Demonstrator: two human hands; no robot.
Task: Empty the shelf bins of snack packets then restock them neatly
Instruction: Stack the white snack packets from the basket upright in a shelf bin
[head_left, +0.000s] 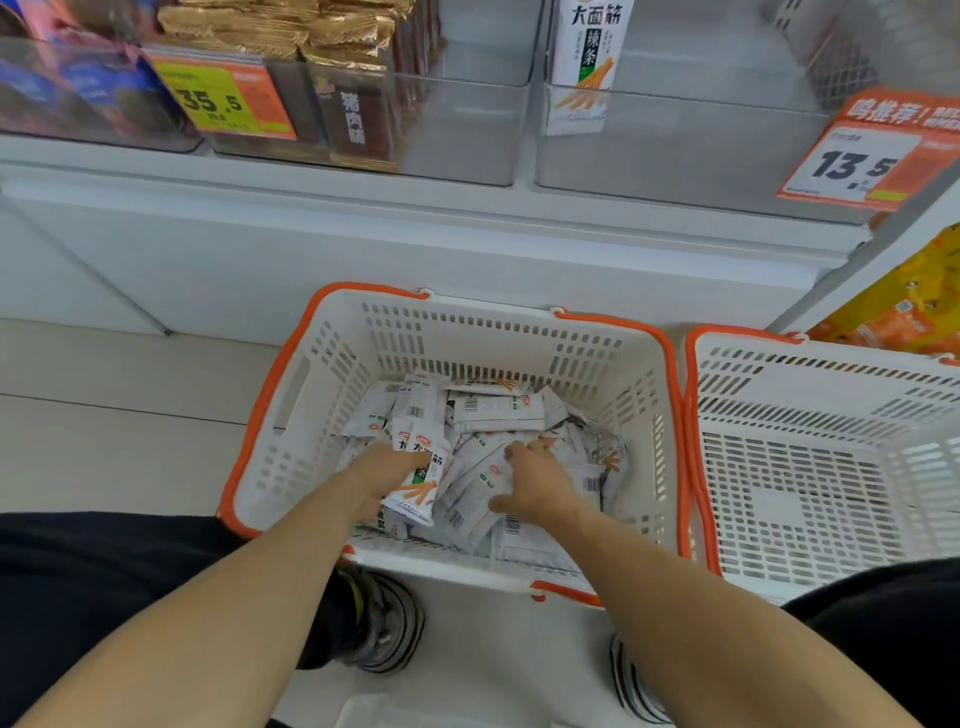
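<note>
Currently, both hands are in the basket: the left hand grips 1 upright snack packet, the right hand rests spread on the packet pile, and the near-empty shelf bin lies at 12 o'clock.

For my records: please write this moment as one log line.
left hand: grips packets | right hand: on pile | basket: full | bin: one packet

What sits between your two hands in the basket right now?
In the head view, only loose white snack packets fill the gap between the left hand, gripping an upright packet, and the right hand, inside the white orange-rimmed basket.
</note>
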